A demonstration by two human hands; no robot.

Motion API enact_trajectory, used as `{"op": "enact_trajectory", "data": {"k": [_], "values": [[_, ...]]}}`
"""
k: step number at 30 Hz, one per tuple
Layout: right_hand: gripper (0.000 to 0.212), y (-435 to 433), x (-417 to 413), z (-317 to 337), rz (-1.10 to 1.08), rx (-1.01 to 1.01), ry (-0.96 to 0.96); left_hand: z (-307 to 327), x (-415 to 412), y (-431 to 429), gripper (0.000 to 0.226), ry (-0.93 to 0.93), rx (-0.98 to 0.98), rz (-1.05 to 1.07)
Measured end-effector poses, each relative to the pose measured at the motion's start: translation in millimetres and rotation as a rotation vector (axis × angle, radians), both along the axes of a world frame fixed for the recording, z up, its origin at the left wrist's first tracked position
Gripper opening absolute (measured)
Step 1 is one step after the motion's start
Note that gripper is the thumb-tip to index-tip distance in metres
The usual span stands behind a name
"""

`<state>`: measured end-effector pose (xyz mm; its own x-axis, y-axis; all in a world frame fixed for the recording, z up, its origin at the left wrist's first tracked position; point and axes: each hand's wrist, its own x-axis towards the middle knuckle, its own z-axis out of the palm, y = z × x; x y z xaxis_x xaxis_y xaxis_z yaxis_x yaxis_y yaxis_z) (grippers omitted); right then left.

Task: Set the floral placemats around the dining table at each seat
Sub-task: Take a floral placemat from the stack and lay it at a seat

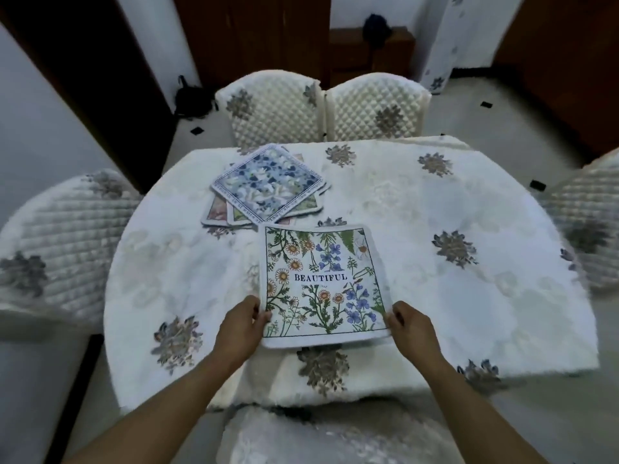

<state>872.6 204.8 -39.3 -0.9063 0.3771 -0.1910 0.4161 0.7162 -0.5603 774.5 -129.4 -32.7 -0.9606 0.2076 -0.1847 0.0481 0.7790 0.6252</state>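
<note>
- left hand (242, 324) pinches the near left corner of the mat (323, 284), thumb on top; right hand (409, 324) has the near right corner the same way. both grips are clenched on the mat, neither released.
- the mat, printed "beautiful", lies at the near edge of the counter (485, 296), just above the near chair (335, 437). whether it rests fully flat or the near edge is lifted a little, i cannot tell.
- to do this well, i judge: keep both corners level, line the near edge up with the counter edge, centre it on the chair, then let go of both at once so it does not skew.
- smooth outward from the corners; the cloth under it looks plush and may bunch.
- the stack (268, 187) of remaining mats sits fanned at the far left, just beyond the held mat; keep the far edge clear of it.
- seats (323, 107) at the far side and both ends have no mat yet.
</note>
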Motion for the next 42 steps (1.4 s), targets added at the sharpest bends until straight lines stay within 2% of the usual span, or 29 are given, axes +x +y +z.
{"op": "enact_trajectory", "data": {"k": [8,16,25,32,37,42], "values": [[0.03,19.5,17.3,-30.7,0.073,-0.072,-0.058,-31.2,32.2,14.9,0.016,-0.04,0.019,0.145],[0.034,8.3,61.6,-74.9,0.031,-0.111,-0.114,-57.6,64.9,18.8,0.017,-0.104,0.017,0.251],[0.032,4.7,61.2,-89.5,0.021,0.007,-0.182,-80.3,66.4,21.3,0.028,-0.194,-0.035,0.381],[0.032,1.8,59.7,-92.8,0.025,0.059,-0.252,-88.7,60.9,14.7,0.035,-0.194,-0.062,0.404],[0.028,0.7,56.1,-89.5,-0.029,-0.029,-0.259,-94.8,61.6,14.4,0.036,-0.223,-0.125,0.394],[0.026,-4.2,53.6,-83.7,-0.015,0.026,-0.284,-89.4,58.1,14.2,0.031,-0.187,-0.178,0.297]]}}
